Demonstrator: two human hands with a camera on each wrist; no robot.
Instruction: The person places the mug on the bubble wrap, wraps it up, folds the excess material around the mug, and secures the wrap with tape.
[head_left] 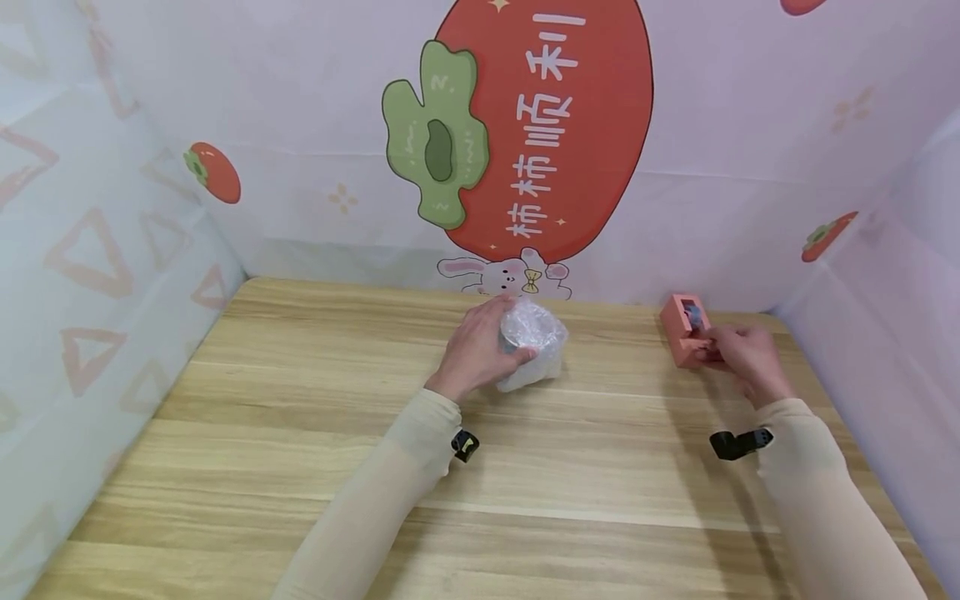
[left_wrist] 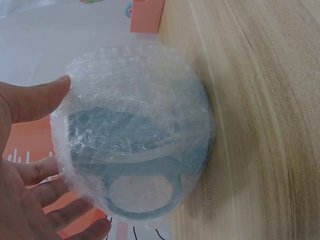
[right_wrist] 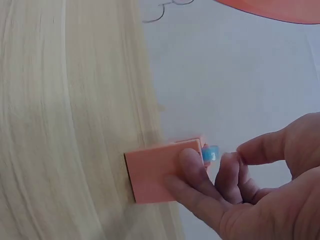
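Note:
Bubble wrap surrounds a light blue mug point(left_wrist: 122, 132), whose looped handle shows through the plastic in the left wrist view. My left hand point(head_left: 478, 346) holds this bundle point(head_left: 536, 333) from its left side, with the thumb on one side and the fingers spread along the other. At the right, a pink tape dispenser point(head_left: 677, 337) stands on the table with a blue roll inside. My right hand point(head_left: 746, 354) is at its front. In the right wrist view, thumb and index finger pinch the end of the tape point(right_wrist: 212, 153), while other fingers rest against the dispenser's side.
The wood-grain table point(head_left: 360, 400) ends at a cloth backdrop point(head_left: 322, 242) printed with a large persimmon and a rabbit. Cloth side walls point(head_left: 112, 275) rise at left and right. The dispenser stands near the back right corner.

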